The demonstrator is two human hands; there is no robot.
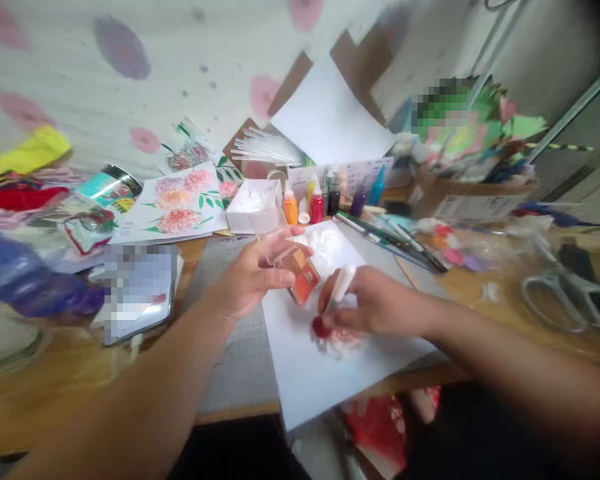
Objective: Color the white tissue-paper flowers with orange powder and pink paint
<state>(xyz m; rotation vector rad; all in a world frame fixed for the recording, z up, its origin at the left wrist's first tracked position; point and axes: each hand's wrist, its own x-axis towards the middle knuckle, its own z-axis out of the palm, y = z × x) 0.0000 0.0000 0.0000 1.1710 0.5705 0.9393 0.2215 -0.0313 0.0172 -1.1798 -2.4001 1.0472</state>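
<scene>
In front of you the wooden desk (75, 373) spans the frame, its front edge running across the lower part; at lower centre a corner of the white paper (310, 387) juts past that edge. Under the paper lies a grey mat (235, 360), and a broad strip of it shows between the paper's left edge and the phone, giving your left arm room. At right, the cardboard box (473, 203) is heaped with a coloured jumble too blurred to name. At upper left of centre lies a sheet of painted flowers (177, 200), and beside it the small white box (250, 220) holds something white that the blur hides. The scissors (555, 300) lie at far right, well apart from your right wrist; the phone (143, 300) sits left of centre. Your left hand (253, 270) grips the palette (299, 272), tilted over the paper at centre, with orange and tan colours in its pans. Your right hand (375, 300) is closed around a white-handled brush (343, 283), its dark red tip at a reddish patch (347, 341) on the paper; you cannot tell whether it touches. Just above, near the paper's top edge, is a white heap (325, 243); behind that stand small bottles (317, 205) of orange, red, black, purple and blue.
</scene>
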